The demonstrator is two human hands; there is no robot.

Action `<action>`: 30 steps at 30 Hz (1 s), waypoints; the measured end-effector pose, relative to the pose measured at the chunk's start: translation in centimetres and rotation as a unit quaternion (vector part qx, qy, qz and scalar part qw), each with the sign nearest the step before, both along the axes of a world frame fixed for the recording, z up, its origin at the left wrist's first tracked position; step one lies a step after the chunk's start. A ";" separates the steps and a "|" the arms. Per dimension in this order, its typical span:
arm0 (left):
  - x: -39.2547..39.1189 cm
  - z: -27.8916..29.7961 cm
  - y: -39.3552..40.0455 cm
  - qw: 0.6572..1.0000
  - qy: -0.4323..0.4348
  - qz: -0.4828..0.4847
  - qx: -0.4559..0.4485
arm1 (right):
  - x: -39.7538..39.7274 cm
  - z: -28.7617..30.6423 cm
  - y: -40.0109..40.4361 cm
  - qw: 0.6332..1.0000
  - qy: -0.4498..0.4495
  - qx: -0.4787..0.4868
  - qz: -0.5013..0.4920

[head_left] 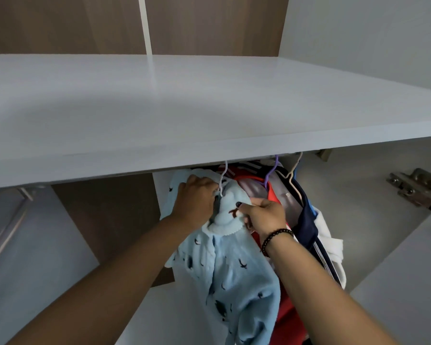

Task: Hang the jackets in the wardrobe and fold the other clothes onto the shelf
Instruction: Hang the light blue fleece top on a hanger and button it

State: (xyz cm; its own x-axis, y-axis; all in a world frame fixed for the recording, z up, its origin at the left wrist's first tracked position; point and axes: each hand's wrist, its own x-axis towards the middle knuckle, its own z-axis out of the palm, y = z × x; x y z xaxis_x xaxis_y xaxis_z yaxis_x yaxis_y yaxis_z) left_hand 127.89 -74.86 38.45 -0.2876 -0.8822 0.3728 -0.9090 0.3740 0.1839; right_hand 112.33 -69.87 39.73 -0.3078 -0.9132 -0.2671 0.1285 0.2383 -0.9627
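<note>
A light blue fleece jacket [232, 277] with small dark prints hangs on a pale hanger [222, 178] under the white shelf [184, 108]. My left hand [197, 197] grips the jacket's left shoulder near the hanger hook. My right hand [264, 215], with a beaded bracelet on the wrist, pinches the jacket's collar. Behind it hang a red garment [288, 317] on a purple hanger [271, 174], a navy garment [306, 227] and a white garment [331, 247]. The rail itself is hidden by the shelf.
A brown wooden panel [105, 220] divides the wardrobe on the left, beside a metal rail [8, 235] in the neighbouring section. A door hinge [418, 189] sits at the right. Brown back panels [209, 23] rise above the shelf.
</note>
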 end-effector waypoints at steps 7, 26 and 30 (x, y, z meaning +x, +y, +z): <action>1.2 -1.8 -0.2 0.992 0.125 -0.018 0.012 | 5.0 -7.2 8.0 0.997 0.046 -0.063 0.026; 2.2 -3.6 -0.6 0.953 0.261 -0.008 0.157 | 0.5 1.1 -2.0 0.900 0.403 -0.016 0.166; 5.8 -1.4 -0.4 0.889 0.442 0.060 0.106 | -0.5 1.1 -2.1 0.986 -0.120 0.011 0.113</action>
